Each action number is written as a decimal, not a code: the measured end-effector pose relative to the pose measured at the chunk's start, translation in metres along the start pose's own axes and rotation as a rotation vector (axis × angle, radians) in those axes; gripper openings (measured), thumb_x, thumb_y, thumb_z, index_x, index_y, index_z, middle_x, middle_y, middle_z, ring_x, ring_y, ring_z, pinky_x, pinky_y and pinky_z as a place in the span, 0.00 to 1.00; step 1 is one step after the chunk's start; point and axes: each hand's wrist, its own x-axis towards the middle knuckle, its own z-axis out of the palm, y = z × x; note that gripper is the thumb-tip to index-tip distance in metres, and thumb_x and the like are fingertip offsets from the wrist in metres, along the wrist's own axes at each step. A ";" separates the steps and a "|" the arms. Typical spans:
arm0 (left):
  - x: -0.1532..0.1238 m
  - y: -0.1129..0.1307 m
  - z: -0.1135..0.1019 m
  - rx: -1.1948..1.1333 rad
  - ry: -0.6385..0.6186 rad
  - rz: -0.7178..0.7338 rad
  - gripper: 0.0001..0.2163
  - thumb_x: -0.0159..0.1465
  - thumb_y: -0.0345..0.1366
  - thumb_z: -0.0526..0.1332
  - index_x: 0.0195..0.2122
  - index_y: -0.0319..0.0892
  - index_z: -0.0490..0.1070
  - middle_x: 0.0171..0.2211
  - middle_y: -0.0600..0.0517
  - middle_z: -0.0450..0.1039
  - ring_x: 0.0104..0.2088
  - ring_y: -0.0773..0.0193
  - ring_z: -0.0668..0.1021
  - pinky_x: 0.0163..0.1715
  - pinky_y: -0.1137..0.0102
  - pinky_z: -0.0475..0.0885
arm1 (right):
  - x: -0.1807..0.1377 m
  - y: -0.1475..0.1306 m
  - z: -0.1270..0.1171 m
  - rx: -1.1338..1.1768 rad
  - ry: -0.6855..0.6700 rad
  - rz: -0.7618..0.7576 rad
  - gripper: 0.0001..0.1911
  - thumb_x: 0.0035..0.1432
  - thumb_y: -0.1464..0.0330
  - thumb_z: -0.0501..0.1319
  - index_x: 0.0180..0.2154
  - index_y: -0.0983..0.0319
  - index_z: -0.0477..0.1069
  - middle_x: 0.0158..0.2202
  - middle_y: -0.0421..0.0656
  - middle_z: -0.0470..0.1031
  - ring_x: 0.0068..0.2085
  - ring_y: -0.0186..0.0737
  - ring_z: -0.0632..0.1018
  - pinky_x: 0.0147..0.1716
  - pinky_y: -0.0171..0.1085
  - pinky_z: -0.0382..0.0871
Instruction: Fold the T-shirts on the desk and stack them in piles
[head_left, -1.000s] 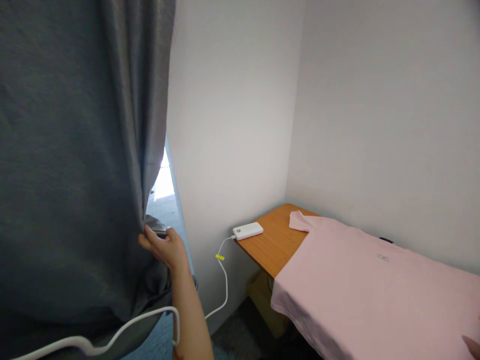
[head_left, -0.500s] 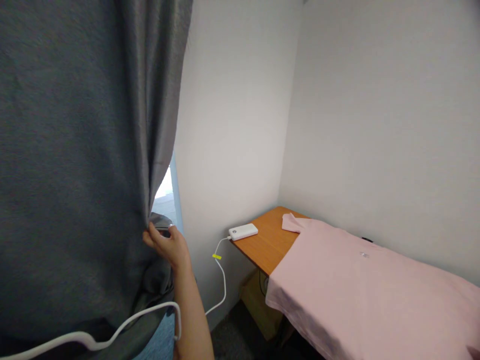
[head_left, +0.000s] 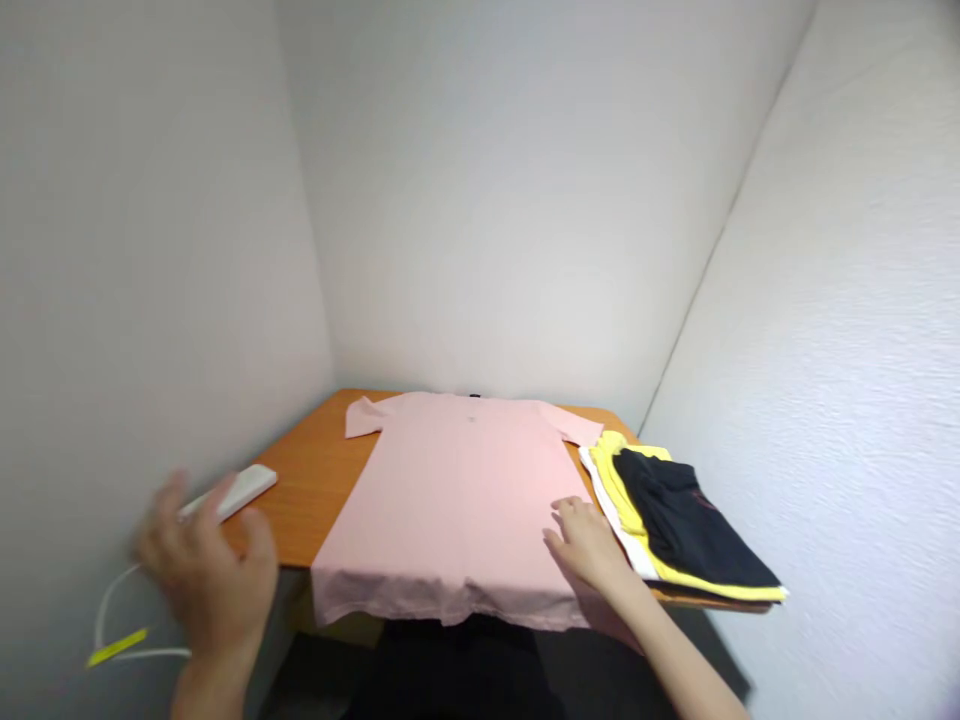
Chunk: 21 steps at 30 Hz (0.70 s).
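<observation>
A pink T-shirt [head_left: 457,490] lies spread flat on a wooden table [head_left: 315,480], its hem hanging over the front edge. My right hand [head_left: 589,545] rests on the shirt's lower right part, fingers flat and apart, beside a stack of folded clothes [head_left: 675,520] with a black piece on top of yellow and white ones. My left hand [head_left: 202,570] hovers blurred in the air at the table's left front corner, fingers spread, holding nothing. It is nearest to a white power bank [head_left: 236,490].
A white cable [head_left: 112,620] with a yellow tag [head_left: 116,648] hangs from the power bank down the left wall. White walls close in the table on the left, back and right. Dark floor shows below the front edge.
The view has swung right from the grey hanging cloth to the table. My left hand let go of the grey cloth and now hovers open. My right hand now lies on the pink shirt.
</observation>
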 end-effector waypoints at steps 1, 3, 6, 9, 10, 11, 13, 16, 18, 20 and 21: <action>-0.009 0.023 0.023 -0.041 -0.096 0.040 0.20 0.67 0.35 0.51 0.60 0.38 0.57 0.68 0.41 0.44 0.67 0.48 0.52 0.64 0.48 0.46 | -0.003 -0.002 0.003 -0.002 -0.047 0.011 0.18 0.60 0.62 0.56 0.49 0.63 0.69 0.47 0.52 0.70 0.49 0.53 0.70 0.49 0.44 0.60; -0.033 0.063 0.065 -0.101 -0.413 0.137 0.20 0.69 0.39 0.47 0.59 0.40 0.62 0.67 0.43 0.51 0.66 0.54 0.57 0.64 0.54 0.54 | -0.008 -0.004 0.005 -0.015 -0.117 0.015 0.20 0.59 0.60 0.57 0.50 0.63 0.69 0.48 0.54 0.69 0.50 0.55 0.69 0.49 0.45 0.60; -0.070 0.083 0.113 0.053 -0.802 0.195 0.24 0.68 0.44 0.47 0.63 0.41 0.60 0.68 0.42 0.51 0.67 0.50 0.53 0.63 0.48 0.49 | -0.002 0.002 -0.003 0.002 -0.230 -0.025 0.21 0.58 0.58 0.58 0.49 0.63 0.70 0.49 0.55 0.70 0.51 0.57 0.70 0.49 0.46 0.61; -0.085 0.067 0.134 0.256 -0.968 0.121 0.29 0.67 0.49 0.47 0.66 0.41 0.55 0.68 0.41 0.47 0.68 0.45 0.51 0.62 0.43 0.47 | 0.031 0.027 -0.033 0.094 -0.306 -0.064 0.22 0.59 0.55 0.58 0.48 0.64 0.71 0.47 0.53 0.72 0.49 0.54 0.72 0.49 0.44 0.62; -0.085 0.061 0.135 0.299 -0.986 0.099 0.29 0.67 0.49 0.47 0.67 0.41 0.54 0.68 0.41 0.46 0.68 0.45 0.51 0.62 0.42 0.47 | 0.048 0.039 -0.046 0.128 -0.291 -0.066 0.23 0.60 0.54 0.58 0.49 0.64 0.71 0.47 0.53 0.73 0.49 0.52 0.73 0.49 0.42 0.62; -0.083 0.058 0.135 0.334 -0.987 0.081 0.29 0.67 0.47 0.47 0.67 0.41 0.53 0.68 0.41 0.46 0.68 0.44 0.51 0.61 0.41 0.47 | 0.069 0.053 -0.059 0.157 -0.251 -0.057 0.24 0.60 0.54 0.58 0.51 0.64 0.70 0.49 0.53 0.73 0.50 0.51 0.73 0.49 0.41 0.62; -0.080 0.068 0.134 0.370 -0.947 0.071 0.27 0.67 0.43 0.48 0.66 0.36 0.56 0.67 0.37 0.47 0.67 0.40 0.51 0.60 0.38 0.48 | 0.115 0.084 -0.083 0.181 -0.167 0.031 0.24 0.62 0.55 0.57 0.52 0.64 0.69 0.49 0.52 0.73 0.50 0.48 0.73 0.48 0.38 0.62; -0.095 0.122 0.138 0.178 -0.871 0.296 0.25 0.66 0.39 0.52 0.64 0.37 0.60 0.66 0.37 0.52 0.66 0.38 0.52 0.60 0.38 0.50 | 0.184 0.123 -0.099 0.162 -0.135 0.199 0.19 0.63 0.61 0.57 0.46 0.70 0.71 0.44 0.55 0.75 0.46 0.45 0.74 0.46 0.39 0.62; -0.122 0.172 0.146 -0.138 -0.819 0.629 0.27 0.64 0.39 0.55 0.65 0.45 0.57 0.67 0.44 0.53 0.66 0.45 0.55 0.61 0.44 0.56 | 0.219 0.139 -0.094 0.167 -0.117 0.248 0.14 0.62 0.65 0.60 0.38 0.72 0.73 0.39 0.56 0.76 0.44 0.46 0.75 0.44 0.40 0.63; -0.154 0.217 0.158 -0.384 -0.636 0.878 0.24 0.64 0.39 0.56 0.62 0.47 0.61 0.62 0.46 0.63 0.62 0.50 0.65 0.58 0.51 0.66 | 0.242 0.147 -0.081 0.197 -0.071 0.276 0.10 0.59 0.68 0.63 0.31 0.71 0.74 0.34 0.54 0.76 0.41 0.47 0.76 0.42 0.41 0.66; -0.168 0.234 0.163 -0.437 -0.539 0.887 0.22 0.63 0.38 0.58 0.59 0.51 0.65 0.59 0.47 0.68 0.59 0.51 0.70 0.55 0.53 0.70 | 0.250 0.149 -0.073 0.218 -0.033 0.279 0.09 0.58 0.69 0.64 0.30 0.70 0.74 0.32 0.53 0.75 0.39 0.47 0.76 0.41 0.41 0.67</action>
